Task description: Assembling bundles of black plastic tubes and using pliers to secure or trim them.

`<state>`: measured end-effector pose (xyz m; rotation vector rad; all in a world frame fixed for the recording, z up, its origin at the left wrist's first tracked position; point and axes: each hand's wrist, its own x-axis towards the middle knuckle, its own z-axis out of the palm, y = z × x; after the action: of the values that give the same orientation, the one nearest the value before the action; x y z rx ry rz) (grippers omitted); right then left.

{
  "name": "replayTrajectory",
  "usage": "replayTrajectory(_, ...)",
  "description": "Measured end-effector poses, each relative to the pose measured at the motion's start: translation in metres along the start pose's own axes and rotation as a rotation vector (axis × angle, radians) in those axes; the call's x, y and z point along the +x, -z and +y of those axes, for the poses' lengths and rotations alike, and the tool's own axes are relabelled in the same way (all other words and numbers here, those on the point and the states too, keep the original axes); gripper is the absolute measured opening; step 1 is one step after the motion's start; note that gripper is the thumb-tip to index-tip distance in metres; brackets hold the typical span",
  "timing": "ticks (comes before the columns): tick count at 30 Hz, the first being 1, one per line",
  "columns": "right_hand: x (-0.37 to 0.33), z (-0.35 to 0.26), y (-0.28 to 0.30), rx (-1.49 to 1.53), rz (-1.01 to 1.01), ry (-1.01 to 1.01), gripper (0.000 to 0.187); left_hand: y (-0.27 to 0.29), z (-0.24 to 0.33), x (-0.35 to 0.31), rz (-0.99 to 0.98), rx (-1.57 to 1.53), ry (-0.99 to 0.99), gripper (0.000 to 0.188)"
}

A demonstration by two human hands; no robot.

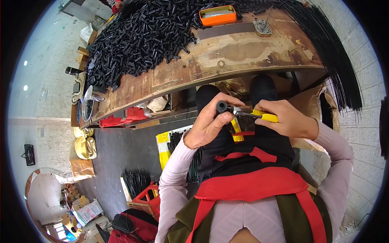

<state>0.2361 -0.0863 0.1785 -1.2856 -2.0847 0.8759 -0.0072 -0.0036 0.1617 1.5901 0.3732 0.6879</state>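
Note:
Above my lap, my left hand (207, 124) is closed round a short black tubular piece (222, 106), its round hollow end facing up. My right hand (288, 116) grips pliers with yellow handles (269, 117). The metal jaws of the pliers reach left to the side of the black piece, by my left fingers. Whether the jaws are clamped on it I cannot tell. A black apron with a red band (251, 184) covers my lap under both hands.
A worn wooden table (239, 50) stands in front, heaped with black tubular pieces (142, 38). On it are an orange tin (218, 16) and a small square dish (262, 28). Long black rods (336, 60) hang over its right end. A red crate (148, 201) sits on the floor at left.

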Motion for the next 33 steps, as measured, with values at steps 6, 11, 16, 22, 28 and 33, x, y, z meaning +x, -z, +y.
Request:
replayTrajectory(6,0.008,-0.012,0.015,0.225,-0.172,-0.209,0.03,-0.001,-0.008,-0.001,0.045,0.079,0.0,0.04)
replayTrajectory(11,0.017,-0.023,0.026,0.42,-0.307,-0.342,0.031,0.001,-0.021,-0.004,0.08,0.027,0.03,0.035)
replayTrajectory(16,0.016,-0.022,0.015,0.39,-0.269,-0.526,0.022,-0.002,-0.026,0.0,0.118,0.057,0.04,0.015)
replayTrajectory(22,0.023,0.027,0.008,0.061,-0.022,-0.099,0.019,-0.004,-0.024,0.008,0.319,0.059,0.141,0.022)
replayTrajectory(28,0.068,0.153,0.094,-0.461,0.392,-0.228,0.022,0.015,-0.039,0.026,0.398,-0.126,0.026,0.05)
replayTrajectory(33,0.057,0.202,0.154,-0.559,0.54,-0.493,0.026,0.01,-0.06,0.036,0.327,-0.145,0.087,0.048)
